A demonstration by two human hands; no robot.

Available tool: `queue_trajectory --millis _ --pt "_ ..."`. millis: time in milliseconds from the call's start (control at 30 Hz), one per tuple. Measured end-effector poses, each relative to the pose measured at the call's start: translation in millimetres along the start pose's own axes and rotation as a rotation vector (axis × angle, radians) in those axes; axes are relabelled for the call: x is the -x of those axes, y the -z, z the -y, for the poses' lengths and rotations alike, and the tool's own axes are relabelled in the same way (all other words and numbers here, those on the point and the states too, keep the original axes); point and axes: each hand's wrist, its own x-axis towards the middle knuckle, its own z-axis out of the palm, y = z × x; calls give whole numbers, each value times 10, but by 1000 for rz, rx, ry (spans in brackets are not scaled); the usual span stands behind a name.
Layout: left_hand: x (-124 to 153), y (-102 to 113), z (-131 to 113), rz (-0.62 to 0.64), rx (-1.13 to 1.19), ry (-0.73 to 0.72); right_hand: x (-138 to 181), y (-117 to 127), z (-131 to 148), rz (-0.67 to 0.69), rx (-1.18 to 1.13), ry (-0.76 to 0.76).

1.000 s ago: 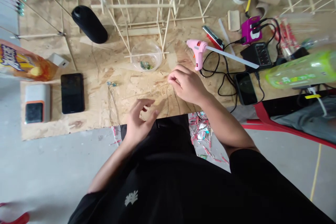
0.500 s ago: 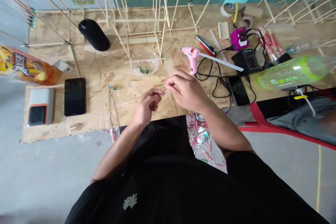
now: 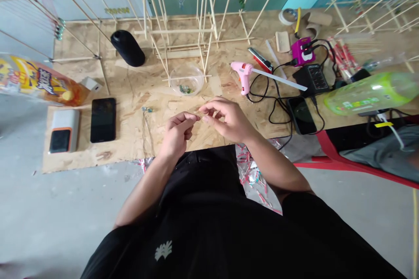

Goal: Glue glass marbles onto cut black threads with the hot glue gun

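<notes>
My left hand (image 3: 178,133) is in front of me over the table's near part, thumb and forefinger pressed together. Whatever sits in that pinch is too small to make out. My right hand (image 3: 231,120) faces it, its thumb and curved fingers slightly apart, the tips almost touching the left fingertips; no object shows in them. Left of my hands, a thin thread (image 3: 144,133) with small bluish beads (image 3: 147,109) at its far end lies on the board. Beyond my hands stands a clear round bowl (image 3: 200,79) holding green beads (image 3: 185,89).
Stick frames (image 3: 209,4) stand along the back. To the right are a pink glue gun (image 3: 244,74), black cables, a purple adapter (image 3: 303,51) and a green bottle (image 3: 369,93). A phone (image 3: 103,120), a power bank (image 3: 64,130) and a black cylinder (image 3: 127,48) are at left.
The view has shifted, so the table appears further right. My right thumb and fingers have parted a little and come closer to the left fingertips. My left hand remains pinched.
</notes>
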Motion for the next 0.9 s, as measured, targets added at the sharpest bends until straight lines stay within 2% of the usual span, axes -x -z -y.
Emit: queue_trajectory --millis 100,267,633,900 --pt "24 1 -7 -5 -18 -8 -5 -116 -18 -18 -64 -36" --pt "51 33 -11 -9 0 15 -6 -179 -7 -119 -18 -25" --pt "32 100 2 5 -64 102 5 -134 49 -54 16 22" --pt "51 118 -33 -24 -92 62 38 -86 2 -61 -36 -15"
